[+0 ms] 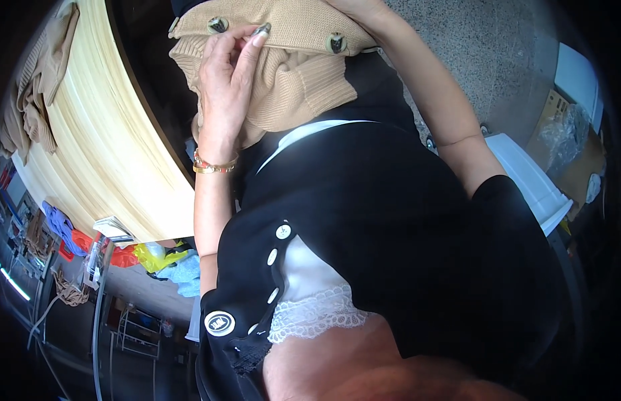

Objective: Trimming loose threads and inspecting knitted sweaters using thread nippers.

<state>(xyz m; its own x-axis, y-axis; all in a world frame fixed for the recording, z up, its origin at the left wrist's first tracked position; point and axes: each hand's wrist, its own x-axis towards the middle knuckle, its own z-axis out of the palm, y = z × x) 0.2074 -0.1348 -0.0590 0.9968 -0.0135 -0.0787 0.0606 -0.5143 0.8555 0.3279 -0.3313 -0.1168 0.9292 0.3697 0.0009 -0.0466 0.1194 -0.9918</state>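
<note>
A beige knitted cardigan (293, 80) lies bunched across my lap, its ribbed edges folded over. Two large greenish buttons with dark middles show on its band: one button (217, 25) beside my left fingers, another button (336, 43) farther right. My left hand (227, 77) is closed in a pinch at the band between them, thumb against bent fingers. A small dark, shiny spot shows at the thumb tip; whether it is a button or the nail is unclear. My right hand (357, 8) touches the cardigan's far right part, its fingers cut off by the upper edge.
On the left stands a pale wood-grain table (116, 140) with more beige knitwear (39, 93) on it. Colourful bags (153, 257) lie below its near end. At right are a white plastic bin (524, 174) and a cardboard box (551, 120) with clear plastic, on a speckled floor (467, 47).
</note>
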